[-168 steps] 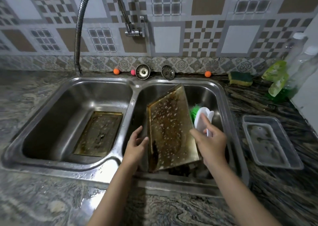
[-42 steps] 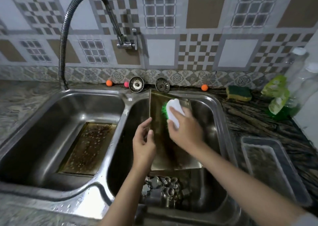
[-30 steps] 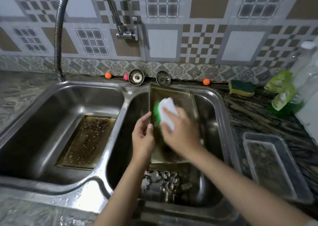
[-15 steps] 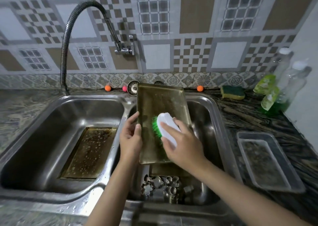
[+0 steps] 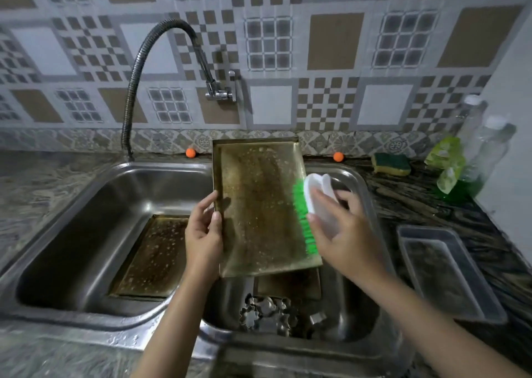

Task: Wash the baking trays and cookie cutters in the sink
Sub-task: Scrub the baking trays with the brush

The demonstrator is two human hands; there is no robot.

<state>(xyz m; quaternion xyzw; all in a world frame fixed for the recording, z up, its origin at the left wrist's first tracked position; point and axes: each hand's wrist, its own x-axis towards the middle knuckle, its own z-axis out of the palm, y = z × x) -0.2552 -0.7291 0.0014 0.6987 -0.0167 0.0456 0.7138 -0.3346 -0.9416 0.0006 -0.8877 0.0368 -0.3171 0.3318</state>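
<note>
A stained, soapy baking tray (image 5: 259,204) stands tilted above the right sink basin (image 5: 359,300). My left hand (image 5: 205,233) grips its left edge. My right hand (image 5: 342,227) holds a white scrub brush (image 5: 316,196) whose green bristles touch the tray's right edge. A second stained tray (image 5: 157,258) lies flat in the left basin (image 5: 86,233). Several metal cookie cutters (image 5: 270,313) lie on the bottom of the right basin, in front of another tray partly hidden under the held one.
A flexible faucet (image 5: 207,69) arches over the sink divider. On the right counter stand a grey loaf pan (image 5: 449,271), a green-yellow sponge (image 5: 391,163) and clear bottles with green liquid (image 5: 466,170). Two orange balls (image 5: 190,153) sit on the back ledge.
The held tray has been lifted higher and tipped toward me. The brush has slid from the tray's middle to its right edge.
</note>
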